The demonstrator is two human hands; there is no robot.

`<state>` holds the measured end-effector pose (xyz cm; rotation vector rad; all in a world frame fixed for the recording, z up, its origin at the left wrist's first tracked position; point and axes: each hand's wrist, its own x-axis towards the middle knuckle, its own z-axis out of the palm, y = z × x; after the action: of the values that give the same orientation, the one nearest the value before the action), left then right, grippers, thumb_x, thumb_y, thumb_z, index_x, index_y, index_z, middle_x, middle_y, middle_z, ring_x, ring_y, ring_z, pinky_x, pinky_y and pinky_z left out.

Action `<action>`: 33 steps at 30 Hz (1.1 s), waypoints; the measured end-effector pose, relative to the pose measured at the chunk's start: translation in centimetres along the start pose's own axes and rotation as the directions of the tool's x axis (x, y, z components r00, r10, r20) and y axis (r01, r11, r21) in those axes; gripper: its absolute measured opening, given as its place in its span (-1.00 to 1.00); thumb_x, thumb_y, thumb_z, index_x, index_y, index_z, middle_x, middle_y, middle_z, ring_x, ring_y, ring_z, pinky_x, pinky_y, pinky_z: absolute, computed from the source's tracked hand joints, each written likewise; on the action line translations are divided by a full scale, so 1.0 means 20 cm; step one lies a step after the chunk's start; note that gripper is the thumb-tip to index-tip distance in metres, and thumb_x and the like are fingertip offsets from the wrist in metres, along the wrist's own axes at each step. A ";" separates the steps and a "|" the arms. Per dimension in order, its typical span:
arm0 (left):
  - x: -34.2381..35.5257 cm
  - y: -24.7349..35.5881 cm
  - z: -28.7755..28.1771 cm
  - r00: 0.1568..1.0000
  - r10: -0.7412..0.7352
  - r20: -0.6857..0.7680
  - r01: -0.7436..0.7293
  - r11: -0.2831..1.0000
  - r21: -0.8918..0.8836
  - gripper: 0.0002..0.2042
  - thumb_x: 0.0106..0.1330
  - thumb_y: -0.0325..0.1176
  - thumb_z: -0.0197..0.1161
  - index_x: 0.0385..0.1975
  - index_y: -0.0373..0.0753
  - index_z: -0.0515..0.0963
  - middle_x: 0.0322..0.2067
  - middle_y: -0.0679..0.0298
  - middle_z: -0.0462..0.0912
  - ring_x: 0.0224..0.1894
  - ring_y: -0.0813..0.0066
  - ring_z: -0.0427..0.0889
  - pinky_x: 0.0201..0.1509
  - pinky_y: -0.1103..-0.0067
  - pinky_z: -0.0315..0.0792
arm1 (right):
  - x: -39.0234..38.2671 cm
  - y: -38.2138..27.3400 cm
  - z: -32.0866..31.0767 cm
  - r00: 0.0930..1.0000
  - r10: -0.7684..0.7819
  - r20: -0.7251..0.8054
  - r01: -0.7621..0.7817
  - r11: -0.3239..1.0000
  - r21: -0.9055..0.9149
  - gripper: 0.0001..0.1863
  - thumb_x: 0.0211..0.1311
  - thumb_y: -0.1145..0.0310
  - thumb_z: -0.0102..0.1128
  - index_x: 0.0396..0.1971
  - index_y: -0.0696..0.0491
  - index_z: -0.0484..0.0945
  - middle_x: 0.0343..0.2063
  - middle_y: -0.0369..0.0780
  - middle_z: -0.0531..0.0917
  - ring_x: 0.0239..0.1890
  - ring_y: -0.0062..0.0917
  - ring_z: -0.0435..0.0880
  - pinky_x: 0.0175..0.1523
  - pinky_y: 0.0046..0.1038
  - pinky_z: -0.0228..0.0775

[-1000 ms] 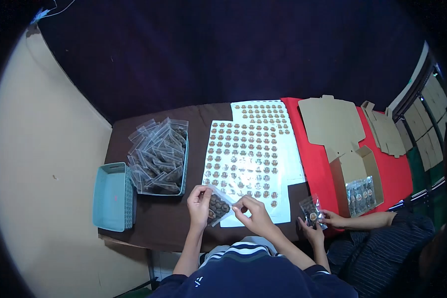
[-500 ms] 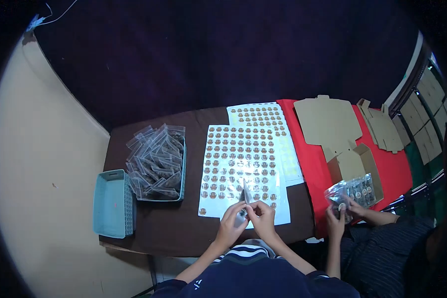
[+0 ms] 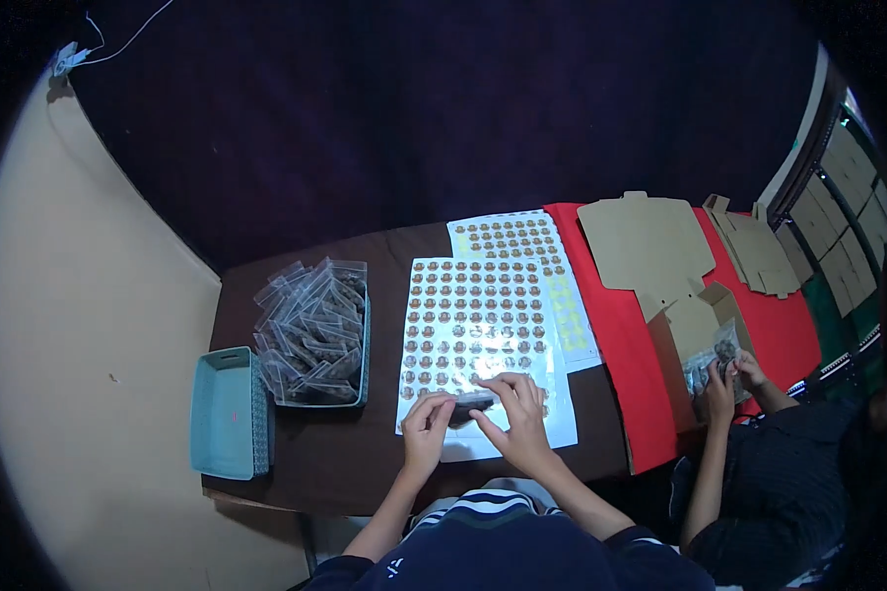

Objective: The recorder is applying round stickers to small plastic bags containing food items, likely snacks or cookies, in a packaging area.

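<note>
A small clear plastic bag with dark contents (image 3: 471, 406) is held level over the lower part of a sticker sheet (image 3: 434, 409). My left hand (image 3: 427, 433) pinches the bag's left end. Around its right end, my right hand (image 3: 518, 424) has the thumb below and fingers along the upper edge. Rows of round brown stickers cover most of the sheet, and a few spots near the bag are bare. What exactly fills the bag is too small to make out.
Left of the sheets, a blue basket (image 3: 365, 379) overflows with similar filled bags (image 3: 315, 330); beside it stands another blue basket (image 3: 229, 419). More sticker sheets (image 3: 572, 305) lie behind. At right, a co-worker's hands (image 3: 724, 389) handle bags at an open cardboard box (image 3: 670, 369) on red cloth (image 3: 601, 345).
My hands have moved apart from a close pinch, and the bag now lies stretched level between them. The co-worker's hands have shifted right, lifting a bag at the box.
</note>
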<state>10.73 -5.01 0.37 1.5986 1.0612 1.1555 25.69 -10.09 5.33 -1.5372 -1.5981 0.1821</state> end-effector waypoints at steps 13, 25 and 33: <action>0.06 0.08 -0.10 0.990 0.065 -0.122 -0.086 0.982 -0.170 -0.89 0.24 -0.52 0.07 -0.49 -0.43 0.43 -0.46 0.28 0.45 -0.40 0.64 0.42 -0.32 0.74 0.30 | 0.12 -0.09 0.12 0.976 -0.146 0.162 0.113 0.975 0.192 -0.85 0.07 0.37 0.13 -0.50 0.14 0.43 -0.53 -0.19 0.47 -0.42 -0.31 0.47 -0.26 -0.36 0.24; 0.13 0.15 -0.22 0.968 0.051 -0.246 -0.096 0.980 -0.176 -0.85 0.29 -0.50 -0.02 -0.53 -0.35 0.39 -0.52 0.32 0.44 -0.40 0.64 0.42 0.12 0.56 0.25 | 0.06 -0.11 0.11 0.958 -0.156 0.241 0.096 0.965 0.245 -0.86 0.07 0.39 0.12 -0.49 0.13 0.40 -0.51 -0.18 0.44 -0.44 -0.35 0.46 -0.30 -0.41 0.25; 0.06 0.12 -0.05 0.999 -0.051 0.013 0.053 0.969 -0.241 -0.80 0.37 -0.34 -0.12 -0.42 -0.31 0.37 -0.43 0.27 0.49 -0.36 0.61 0.45 -0.16 0.65 0.32 | -0.13 0.37 0.00 0.831 0.193 0.522 -0.533 0.546 0.646 -0.84 0.15 0.35 0.12 -0.40 0.14 0.48 -0.40 -0.31 0.51 -0.30 -0.66 0.44 -0.16 -0.60 0.28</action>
<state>10.43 -4.39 3.04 1.3759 0.9138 1.1942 30.71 -10.61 -0.71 -1.1221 -1.1547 1.3423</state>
